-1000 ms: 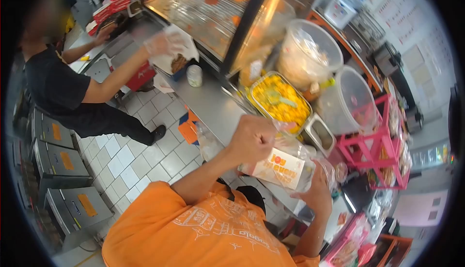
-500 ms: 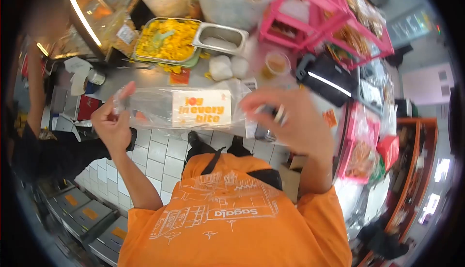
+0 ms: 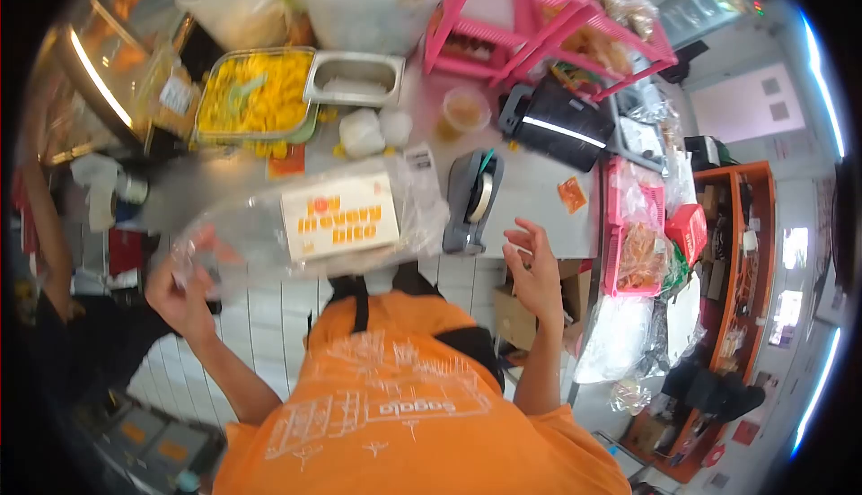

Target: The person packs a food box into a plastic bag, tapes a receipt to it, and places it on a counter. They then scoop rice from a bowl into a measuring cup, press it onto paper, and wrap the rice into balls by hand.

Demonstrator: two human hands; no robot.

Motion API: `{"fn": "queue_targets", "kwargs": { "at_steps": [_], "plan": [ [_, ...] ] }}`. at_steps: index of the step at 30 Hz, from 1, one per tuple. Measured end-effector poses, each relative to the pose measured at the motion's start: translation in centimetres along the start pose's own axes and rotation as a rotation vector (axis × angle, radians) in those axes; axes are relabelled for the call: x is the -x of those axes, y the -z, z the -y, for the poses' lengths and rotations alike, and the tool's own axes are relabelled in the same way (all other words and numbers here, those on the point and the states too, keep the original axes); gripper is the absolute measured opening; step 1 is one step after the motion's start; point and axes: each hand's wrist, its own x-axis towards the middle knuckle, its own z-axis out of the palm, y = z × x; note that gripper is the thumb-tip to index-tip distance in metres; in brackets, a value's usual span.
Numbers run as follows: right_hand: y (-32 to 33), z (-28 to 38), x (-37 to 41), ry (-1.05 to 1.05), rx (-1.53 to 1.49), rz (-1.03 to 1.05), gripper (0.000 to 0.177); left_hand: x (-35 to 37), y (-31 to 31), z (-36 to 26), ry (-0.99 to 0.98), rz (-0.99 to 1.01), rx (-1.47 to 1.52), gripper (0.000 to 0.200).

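Note:
A clear plastic bag [image 3: 251,217] stretches across the front edge of the steel counter. Inside it lies a cream box [image 3: 346,212] with orange and yellow lettering. My left hand [image 3: 184,302] pinches the bag's left end. To the right, my right hand [image 3: 537,275] is empty, its fingers apart, in front of the counter edge. Between the box and that hand stands a grey tape dispenser [image 3: 469,203] with a roll of tape.
Behind are a tray of yellow food [image 3: 256,96], a steel pan [image 3: 355,78], white bundles [image 3: 362,133] and a lidded cup [image 3: 465,111]. A pink rack [image 3: 489,33] and black case [image 3: 561,122] stand right. Another person's arm [image 3: 52,235] shows left.
My right hand has let go of the bag's right end and moved down. The bag has swung lower left, its box lettering now inverted. The tape dispenser has come into fuller view.

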Motion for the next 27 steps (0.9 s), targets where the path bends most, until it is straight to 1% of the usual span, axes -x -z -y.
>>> {"fn": "queue_targets", "kwargs": {
  "at_steps": [1, 3, 4, 5, 7, 8, 10, 12, 13, 14, 15, 16, 17, 18, 19, 20, 21, 23, 25, 27],
  "plan": [
    [0.2, 0.9, -0.3, 0.029, -0.005, -0.036, 0.040, 0.1, -0.3, -0.3, 0.052, 0.029, 0.038, 0.033],
    [1.4, 2.6, -1.5, 0.123, 0.025, -0.010, 0.037, -0.3, -2.9, -1.2, -0.045, -0.013, 0.091, 0.031],
    [2.3, 3.9, -2.3, 0.116, -0.032, -0.017, 0.032, -0.3, -3.8, -1.6, -0.103, -0.032, 0.126, 0.030],
    [3.3, 4.1, -3.7, 0.134, -0.032, -0.024, 0.032, -0.4, -4.3, -1.7, -0.118, -0.044, 0.132, 0.030],
    [5.9, 3.8, -6.4, 0.209, -0.009, -0.064, 0.027, -0.5, -5.1, -2.1, -0.183, -0.088, 0.051, 0.028],
    [7.2, 3.6, -8.1, 0.207, -0.022, -0.101, 0.024, -0.6, -5.3, -2.4, -0.196, -0.087, 0.049, 0.028],
    [10.3, 1.9, -12.2, 0.217, -0.032, -0.118, 0.023, -0.6, -5.7, -2.9, -0.216, -0.137, -0.094, 0.027],
    [15.0, -1.3, -15.9, 0.233, -0.040, -0.174, 0.022, 0.5, -6.0, -2.1, -0.193, -0.255, -0.149, 0.027],
    [17.5, -3.2, -18.2, 0.176, 0.058, -0.256, 0.022, 1.7, -4.9, 0.1, -0.168, -0.328, -0.234, 0.028],
    [19.7, -4.9, -20.4, 0.108, 0.152, -0.332, 0.022, 2.3, -4.4, -0.3, -0.128, -0.299, -0.334, 0.029],
    [21.5, -6.2, -22.5, 0.104, 0.144, -0.353, 0.022, 3.2, -4.5, 0.3, -0.058, -0.394, -0.289, 0.029],
    [23.0, -7.5, -24.6, 0.172, 0.139, -0.383, 0.022, 3.6, -5.3, -0.7, -0.030, -0.444, -0.365, 0.028],
    [24.2, -9.2, -26.9, 0.237, 0.134, -0.402, 0.021, 4.2, -5.7, -1.2, -0.031, -0.433, -0.376, 0.028],
    [24.4, -10.6, -29.7, 0.320, 0.236, -0.309, 0.022, 4.5, -5.9, -1.6, 0.037, -0.473, -0.424, 0.029],
    [24.6, -12.1, -31.8, 0.311, 0.221, -0.299, 0.022, 4.8, -5.8, -1.9, 0.104, -0.518, -0.478, 0.030],
    [24.1, -12.1, -33.4, 0.321, 0.265, -0.170, 0.022, 4.0, -8.7, -4.7, 0.178, -0.582, -0.561, 0.028],
    [23.1, -11.6, -34.4, 0.332, 0.307, -0.038, 0.024, 3.5, -9.5, -5.7, 0.174, -0.582, -0.591, 0.028],
    [21.2, -9.7, -35.4, 0.449, 0.298, -0.012, 0.025, 3.3, -11.0, -7.2, 0.301, -0.533, -0.733, 0.025],
    [18.2, -10.3, -36.9, 0.491, 0.203, 0.089, 0.026, 3.9, -10.5, -6.7, 0.274, -0.517, -0.766, 0.025],
    [18.5, -9.6, -36.9, 0.409, 0.307, 0.168, 0.028, 3.7, -9.5, -5.1, 0.195, -0.490, -0.791, 0.026]
  ]
}}
